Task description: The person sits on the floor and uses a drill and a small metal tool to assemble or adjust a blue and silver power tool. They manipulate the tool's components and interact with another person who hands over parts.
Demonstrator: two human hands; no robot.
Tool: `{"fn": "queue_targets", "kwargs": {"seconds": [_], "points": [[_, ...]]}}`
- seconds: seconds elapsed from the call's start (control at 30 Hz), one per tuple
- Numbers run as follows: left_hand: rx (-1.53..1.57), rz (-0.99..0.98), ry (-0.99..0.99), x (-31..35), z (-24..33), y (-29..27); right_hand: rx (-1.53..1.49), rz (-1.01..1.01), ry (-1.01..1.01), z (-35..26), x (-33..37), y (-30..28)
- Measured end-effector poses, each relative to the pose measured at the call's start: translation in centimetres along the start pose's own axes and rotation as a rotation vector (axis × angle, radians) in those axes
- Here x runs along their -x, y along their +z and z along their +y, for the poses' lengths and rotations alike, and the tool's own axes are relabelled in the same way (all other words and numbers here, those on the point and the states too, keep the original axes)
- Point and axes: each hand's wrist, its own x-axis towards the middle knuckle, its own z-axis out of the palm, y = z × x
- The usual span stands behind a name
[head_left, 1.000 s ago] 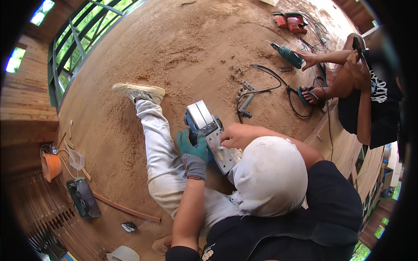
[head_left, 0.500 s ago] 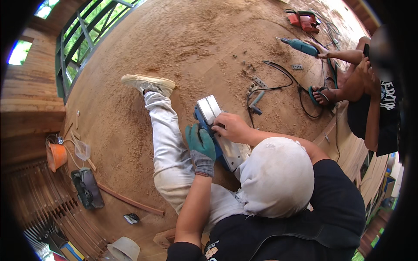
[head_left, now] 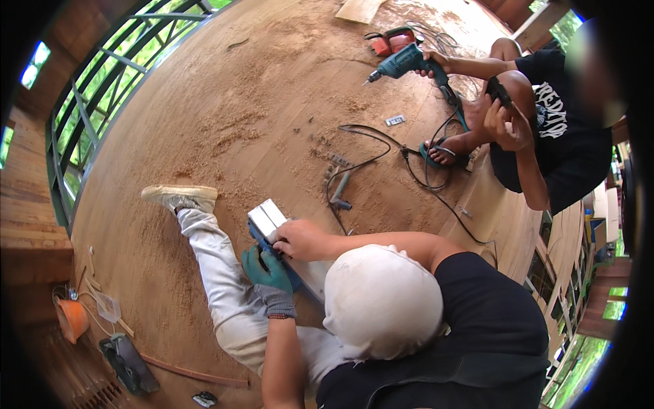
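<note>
An electric hand planer [head_left: 270, 217] with a blue body lies on its back between my legs, its pale metal sole facing up. My left hand [head_left: 267, 268], in a green-coated grey glove, is closed against the planer's near-left side. My bare right hand [head_left: 300, 239] reaches over the sole from the right, fingers curled together near the slot across it. What those fingertips pinch is too small to make out. A large rounded shape of white cloth [head_left: 381, 300] covers the planer's near end.
A co-worker at right holds a teal power drill [head_left: 400, 63] and a small black object [head_left: 497, 90]. Black cable [head_left: 368, 129] loops over the shaving-strewn floor. A red tool [head_left: 392, 42] lies beyond; an orange container [head_left: 71, 319] and a long wooden strip [head_left: 197, 373] are at left.
My view has shifted, moving the scene left in the picture. Both my hands stay at the planer. The co-worker's drill now tilts downward, and their other hand holds up the black object.
</note>
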Motion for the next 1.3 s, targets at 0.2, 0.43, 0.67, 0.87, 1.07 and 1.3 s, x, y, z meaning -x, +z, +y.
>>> {"fn": "queue_targets", "kwargs": {"seconds": [0.2, 0.43, 0.67, 0.87, 1.07, 1.3], "points": [[-0.092, 0.146, 0.225, -0.2, 0.2, 0.3, -0.105, 0.047, -0.107, 0.5, -0.2, 0.6], [-0.041, -0.055, -0.038, -0.3, 0.8, -0.4, -0.041, 0.082, 0.058, 0.4, -0.2, 1.4], [-0.068, -0.094, -0.047, -1.1, 1.1, -0.3, -0.099, 0.036, 0.040, 0.6, -0.8, 1.2], [-0.115, 0.091, 0.062, -0.6, 0.5, 0.5, -0.158, 0.018, 0.136, -0.1, -0.1, -0.6], [-0.035, 0.031, -0.025, -1.0, 1.9, -0.1, -0.065, 0.012, 0.189, -1.4, -0.6, -0.9], [-0.047, 0.024, -0.022, -1.2, 1.8, 0.2, -0.144, 0.038, 0.168, -0.8, -0.7, -0.7]]}}
